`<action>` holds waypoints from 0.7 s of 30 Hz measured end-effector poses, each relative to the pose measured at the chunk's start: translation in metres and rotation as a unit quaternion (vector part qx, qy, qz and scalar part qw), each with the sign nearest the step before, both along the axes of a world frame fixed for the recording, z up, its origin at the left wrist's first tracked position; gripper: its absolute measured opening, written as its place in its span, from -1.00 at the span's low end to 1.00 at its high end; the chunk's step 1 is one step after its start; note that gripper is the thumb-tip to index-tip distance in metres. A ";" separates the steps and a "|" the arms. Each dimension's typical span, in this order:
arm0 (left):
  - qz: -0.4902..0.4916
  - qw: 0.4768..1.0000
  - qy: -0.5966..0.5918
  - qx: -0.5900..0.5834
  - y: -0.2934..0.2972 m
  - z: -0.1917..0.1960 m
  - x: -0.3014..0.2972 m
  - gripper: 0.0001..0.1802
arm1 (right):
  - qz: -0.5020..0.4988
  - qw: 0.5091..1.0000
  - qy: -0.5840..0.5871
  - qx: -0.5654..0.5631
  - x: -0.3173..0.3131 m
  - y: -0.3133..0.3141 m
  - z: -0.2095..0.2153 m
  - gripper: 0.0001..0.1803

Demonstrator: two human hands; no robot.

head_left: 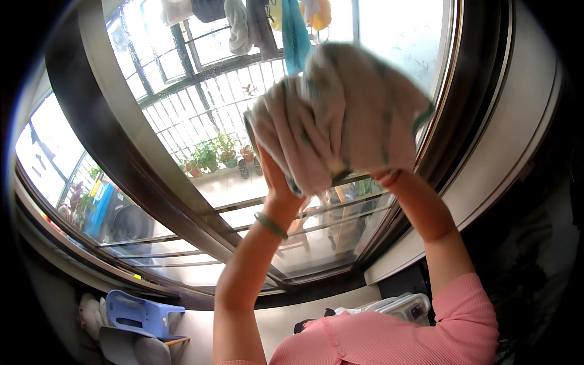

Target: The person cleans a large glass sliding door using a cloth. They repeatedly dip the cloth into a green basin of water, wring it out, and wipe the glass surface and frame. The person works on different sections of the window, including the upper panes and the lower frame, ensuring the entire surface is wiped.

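**Both my hands up in a pale striped cloth before the glass**

I have a pale pinkish-beige fabric cloth with dark green stripes and edging (365,115) raised high in front of a large glass pane in a dark brown frame (67,85). The cloth is blurred, hanging in loose folds on its left and spreading wider on its right.

My left hand (277,179) is at the cloth's lower left edge, with part of it showing beside the folds and the fingertips hidden. My right hand (383,176) is at the lower right, almost wholly covered by the fabric. The two hands are apart, with cloth between them; I cannot tell how tightly the fingers of either one close on it.

A pale green, smooth round bangle (271,225) circles my left wrist, and a thin red band (393,179) is on my right. My ribbed pink top (389,337) fills the bottom of the view.

Through the glass, a teal length of fabric (295,36) hangs among other laundry, above leafy green potted plants (208,156) and dark slippers (244,169) on the pale floor. At lower left, on my side, a light blue plastic chair (137,310) stands just beside a grey rounded seat (131,348). A clear plastic bin (418,305) sits behind my top.
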State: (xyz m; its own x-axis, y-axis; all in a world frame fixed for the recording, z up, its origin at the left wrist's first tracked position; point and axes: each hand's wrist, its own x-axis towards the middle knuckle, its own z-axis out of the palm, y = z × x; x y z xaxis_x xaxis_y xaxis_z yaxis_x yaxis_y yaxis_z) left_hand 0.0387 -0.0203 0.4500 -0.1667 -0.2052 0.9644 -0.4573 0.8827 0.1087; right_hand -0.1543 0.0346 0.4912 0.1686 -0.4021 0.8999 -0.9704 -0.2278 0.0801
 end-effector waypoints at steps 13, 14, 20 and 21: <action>-0.149 0.898 -0.047 0.411 0.040 -0.242 0.028 -0.39 | 0.179 0.835 -0.162 0.495 0.054 0.044 -0.135 -0.55; -0.225 0.865 0.029 0.448 0.030 -0.265 0.030 -0.37 | 0.186 0.816 -0.162 0.523 0.065 0.043 -0.126 -0.55; -0.010 0.976 -0.095 0.196 0.034 -0.228 0.012 -0.26 | 0.164 0.803 -0.190 0.541 0.048 0.053 -0.118 -0.56; 0.009 0.977 -0.123 0.174 0.032 -0.232 0.015 -0.27 | 0.173 0.815 -0.193 0.519 0.043 0.052 -0.125 -0.56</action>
